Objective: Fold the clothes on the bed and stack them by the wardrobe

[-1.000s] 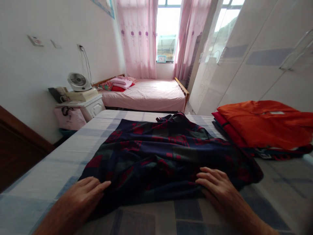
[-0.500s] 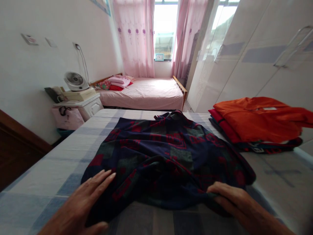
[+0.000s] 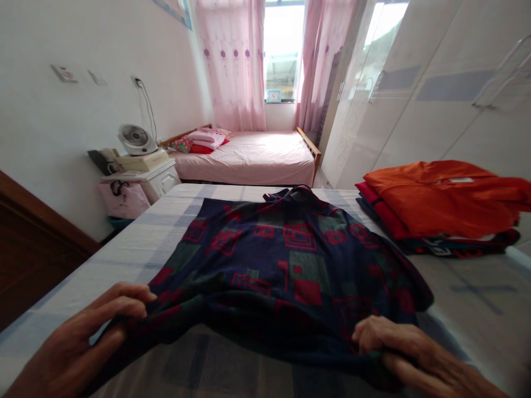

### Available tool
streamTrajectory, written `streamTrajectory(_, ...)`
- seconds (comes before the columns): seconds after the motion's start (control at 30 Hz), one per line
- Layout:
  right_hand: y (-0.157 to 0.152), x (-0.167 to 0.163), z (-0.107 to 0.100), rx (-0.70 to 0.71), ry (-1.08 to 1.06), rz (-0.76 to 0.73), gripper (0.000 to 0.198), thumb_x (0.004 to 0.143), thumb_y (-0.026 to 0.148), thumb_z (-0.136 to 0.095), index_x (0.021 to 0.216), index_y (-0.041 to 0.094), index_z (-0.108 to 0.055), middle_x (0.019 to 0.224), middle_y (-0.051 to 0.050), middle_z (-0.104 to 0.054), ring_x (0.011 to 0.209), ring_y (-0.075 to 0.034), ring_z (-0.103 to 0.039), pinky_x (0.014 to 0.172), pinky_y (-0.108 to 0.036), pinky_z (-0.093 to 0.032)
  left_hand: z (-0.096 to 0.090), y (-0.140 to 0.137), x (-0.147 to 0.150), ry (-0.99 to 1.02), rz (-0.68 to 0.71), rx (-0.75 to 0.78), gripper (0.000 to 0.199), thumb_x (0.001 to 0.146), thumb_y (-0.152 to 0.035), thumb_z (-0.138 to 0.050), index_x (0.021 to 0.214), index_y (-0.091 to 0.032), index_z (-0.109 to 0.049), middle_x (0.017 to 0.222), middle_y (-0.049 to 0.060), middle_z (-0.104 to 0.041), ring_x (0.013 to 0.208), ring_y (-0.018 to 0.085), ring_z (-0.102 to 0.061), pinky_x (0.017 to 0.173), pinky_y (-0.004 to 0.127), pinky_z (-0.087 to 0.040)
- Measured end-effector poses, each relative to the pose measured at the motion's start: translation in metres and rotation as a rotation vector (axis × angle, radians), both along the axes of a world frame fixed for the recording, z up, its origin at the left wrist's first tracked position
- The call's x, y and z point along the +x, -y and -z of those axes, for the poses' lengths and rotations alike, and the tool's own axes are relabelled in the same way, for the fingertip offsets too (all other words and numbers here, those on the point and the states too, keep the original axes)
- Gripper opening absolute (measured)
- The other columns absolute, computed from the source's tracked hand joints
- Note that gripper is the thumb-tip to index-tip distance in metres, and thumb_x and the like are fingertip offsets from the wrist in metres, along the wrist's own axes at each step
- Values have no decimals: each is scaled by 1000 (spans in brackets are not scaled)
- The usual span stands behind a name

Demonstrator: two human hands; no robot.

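Observation:
A dark navy shirt (image 3: 257, 254) patterned with red and green squares lies spread on the bed, its collar at the far side. My left hand (image 3: 95, 326) grips the shirt's near left edge between thumb and fingers. At the near right, my right hand (image 3: 410, 351) is closed on the hem. Between my hands the near edge is raised a little off the sheet and sags in folds. The cloth covers parts of my fingertips.
A stack of folded clothes with an orange garment (image 3: 440, 193) on top sits to the right on the checked bedsheet (image 3: 166, 221). Beyond are a pink-covered bed (image 3: 265, 157), a small fan (image 3: 136, 139) on a white cabinet, and a white wardrobe (image 3: 398, 110) along the right.
My left hand, which lay flat with fingers spread on the shirt, has moved left and closed on its edge. The near edge is pulled wider and smoother. My right hand keeps its hold.

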State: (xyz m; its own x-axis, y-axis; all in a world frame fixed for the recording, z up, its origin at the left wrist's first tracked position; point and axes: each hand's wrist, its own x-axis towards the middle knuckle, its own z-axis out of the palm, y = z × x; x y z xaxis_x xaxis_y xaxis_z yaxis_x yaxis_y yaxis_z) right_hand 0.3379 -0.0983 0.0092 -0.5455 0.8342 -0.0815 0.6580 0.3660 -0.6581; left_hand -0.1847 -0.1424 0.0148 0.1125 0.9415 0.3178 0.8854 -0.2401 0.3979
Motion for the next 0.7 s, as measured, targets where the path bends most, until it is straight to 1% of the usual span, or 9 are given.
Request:
streamTrajectory(0.1, 1, -6, 0, 49, 41, -15, 29, 86, 32, -46, 109, 32, -64, 111, -2, -67, 104, -20, -62, 90, -28, -50, -5, -8, 0, 222, -53, -21, 23, 73, -35, -48, 82, -49, -64, 96, -9, -70, 92, 25, -65, 78, 37, -53)
streamTrajectory(0.17, 1, -16, -2, 117, 74, -40, 39, 80, 26, -53, 118, 34, -60, 118, -1, -64, 109, -21, -60, 92, -28, -49, -7, -15, 8, 226, -65, -6, 19, 70, -36, -52, 81, -46, -64, 89, -7, -71, 83, 25, -67, 73, 35, -54)
streamTrajectory(0.23, 2, -30, -4, 174, 96, -105, 59, 70, 18, -60, 127, 35, -53, 126, -1, -60, 114, -22, -57, 94, -30, -48, -7, -18, 16, 220, -46, 8, 18, 68, -36, -54, 80, -45, -65, 85, -6, -71, 78, 24, -68, 70, 32, -55)
streamTrajectory(0.3, 4, -45, -2, 203, 124, -178, 69, 63, 13, -62, 129, 33, -51, 129, -3, -57, 116, -24, -54, 95, -33, -47, -7, -17, 20, 215, -46, -11, 17, 69, -36, -54, 79, -43, -66, 83, -6, -70, 76, 24, -68, 69, 30, -55)
streamTrajectory(0.43, 5, -60, 4, 156, 187, -215, 35, 72, 9, -52, 99, 26, -67, 103, -4, -68, 96, -21, -62, 88, -35, -49, -17, -15, 20, 210, -110, -111, 19, 73, -42, -50, 77, -36, -67, 80, -4, -69, 76, 23, -65, 65, 28, -52)
streamTrajectory(0.5, -4, -58, -4, 122, 115, -155, 30, 76, 11, -50, 96, 24, -67, 100, -4, -69, 92, -19, -63, 85, -32, -50, -32, -28, 20, 207, -107, -167, 21, 73, -44, -50, 78, -32, -67, 79, -4, -68, 74, 22, -63, 63, 27, -51)
streamTrajectory(0.57, -28, -56, -24, 80, -38, -44, 30, 77, 19, -54, 104, 23, -64, 104, -5, -67, 94, -19, -62, 83, -29, -50, -53, -57, 23, 248, -98, -204, 22, 70, -43, -55, 82, -29, -67, 79, -3, -68, 71, 21, -62, 61, 26, -50)
streamTrajectory(0.63, -67, -59, -50, -12, -226, 98, 22, 82, 30, -52, 99, 22, -63, 87, -2, -68, 79, -18, -64, 71, -28, -52, -74, -98, 29, 403, -133, -219, 28, 68, -40, -58, 89, -23, -66, 81, -2, -67, 67, 18, -61, 62, 27, -50)
streamTrajectory(0.7, -114, -66, -71, -33, -462, 322, 32, 84, 37, -49, 110, 22, -59, 91, -3, -68, 81, -19, -65, 71, -31, -53, -86, -140, 35, 621, -224, -201, 41, 71, -37, -57, 108, -19, -59, 86, 1, -68, 64, 17, -61, 61, 31, -52)
